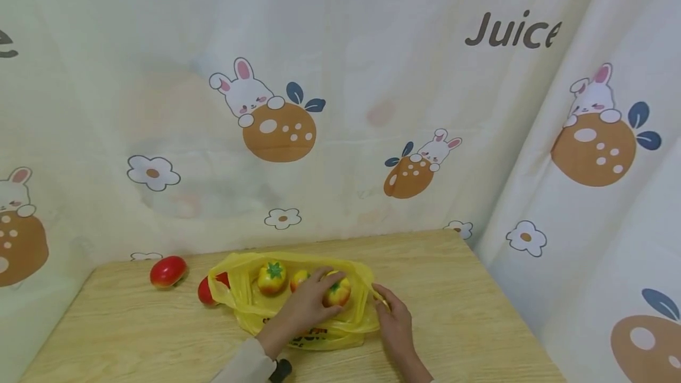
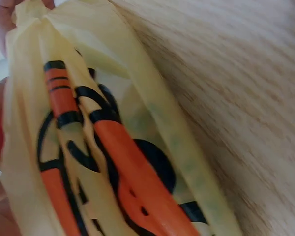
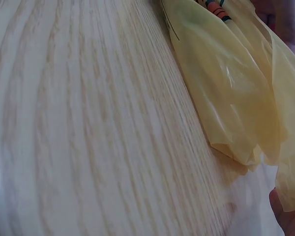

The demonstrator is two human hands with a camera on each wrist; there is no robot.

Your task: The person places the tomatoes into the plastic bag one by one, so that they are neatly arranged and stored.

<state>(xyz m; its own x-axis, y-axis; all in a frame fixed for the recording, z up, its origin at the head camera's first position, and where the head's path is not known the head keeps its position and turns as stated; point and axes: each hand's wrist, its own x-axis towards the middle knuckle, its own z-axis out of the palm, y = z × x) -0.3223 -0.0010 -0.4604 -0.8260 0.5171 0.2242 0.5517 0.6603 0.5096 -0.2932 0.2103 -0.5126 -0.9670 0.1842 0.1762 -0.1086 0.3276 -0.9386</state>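
A yellow plastic bag (image 1: 330,344) with orange and black print lies open on the table. Within its mouth are three yellow-and-red fruits with green leafy tops: a left fruit (image 1: 272,281), a middle fruit (image 1: 299,278) and a right fruit (image 1: 339,294). My left hand (image 1: 308,303) reaches over the front rim and grips the right fruit between thumb and fingers. At the bag's right end, my right hand (image 1: 395,319) pinches the rim. The left wrist view shows the printed bag front (image 2: 137,172) up close; in the right wrist view a fingertip (image 3: 285,216) touches the plastic.
One red oval fruit (image 1: 168,271) lies at the table's back left. Another red fruit (image 1: 205,292) sits against the bag's left end, partly covered by a handle. Behind the wooden table (image 1: 447,312) hangs a printed curtain (image 1: 351,194), with more curtain at both sides.
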